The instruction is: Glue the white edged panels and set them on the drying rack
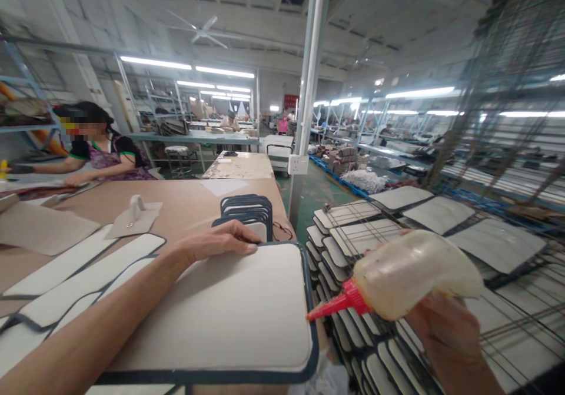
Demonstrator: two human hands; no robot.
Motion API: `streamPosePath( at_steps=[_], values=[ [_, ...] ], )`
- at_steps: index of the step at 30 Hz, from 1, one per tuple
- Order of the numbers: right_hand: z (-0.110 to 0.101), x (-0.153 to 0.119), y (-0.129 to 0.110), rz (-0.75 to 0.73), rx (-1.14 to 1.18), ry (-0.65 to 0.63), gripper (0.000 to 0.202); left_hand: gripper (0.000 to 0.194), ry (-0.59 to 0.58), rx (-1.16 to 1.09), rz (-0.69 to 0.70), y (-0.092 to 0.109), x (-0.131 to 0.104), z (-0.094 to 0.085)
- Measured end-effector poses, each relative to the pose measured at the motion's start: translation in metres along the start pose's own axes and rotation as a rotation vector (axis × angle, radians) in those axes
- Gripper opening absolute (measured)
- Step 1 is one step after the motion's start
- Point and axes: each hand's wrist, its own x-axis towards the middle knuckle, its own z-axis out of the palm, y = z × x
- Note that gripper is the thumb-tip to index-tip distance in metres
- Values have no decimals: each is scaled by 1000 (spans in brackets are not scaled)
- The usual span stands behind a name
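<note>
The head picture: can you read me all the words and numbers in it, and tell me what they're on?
There are none I can read.
Red sign at the back: too small and blurred to tell any words.
Bottle: no words show on this side.
White panel: no words show.
Socket: nothing readable.

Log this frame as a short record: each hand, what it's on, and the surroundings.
left hand: on the far edge of a dark-bordered white panel
right hand: holding a translucent squeeze bottle, tilted
red nozzle: pointed at the panel's right border; contact unclear
table: brown top, more panels at left
right side: panels with wire racks
nearby: co-worker seated or standing, unclear
</note>
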Motion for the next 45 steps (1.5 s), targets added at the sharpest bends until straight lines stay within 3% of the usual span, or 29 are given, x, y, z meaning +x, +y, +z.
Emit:
streamPosePath(
  at_steps=[11,18,21,24,27,31,36,40,45],
  values=[
    [5,-3,-1,84,-86,74,58,20,63,-130,-26,-14,6,-12],
    [-6,1,12,-8,-16,129,58,19,145,-239,-33,-21,6,-17],
    [-14,4,19,-117,2,128,58,25,188,-304,-23,-26,5,-19],
    [-14,3,25,-220,-11,206,59,31,221,-368,-3,-32,5,-19],
    [-12,-1,31,-298,-46,306,61,33,297,-439,5,-36,5,-16],
    [-12,-3,40,-380,-61,334,62,35,408,-535,28,-42,9,-8],
    [-7,0,37,-448,-27,395,60,35,425,-620,86,-52,14,5],
    [-2,3,34,-439,-25,379,48,34,451,-666,71,-56,15,16],
    [-3,4,40,-448,-72,344,50,42,508,-699,79,-54,16,25]
  ],
)
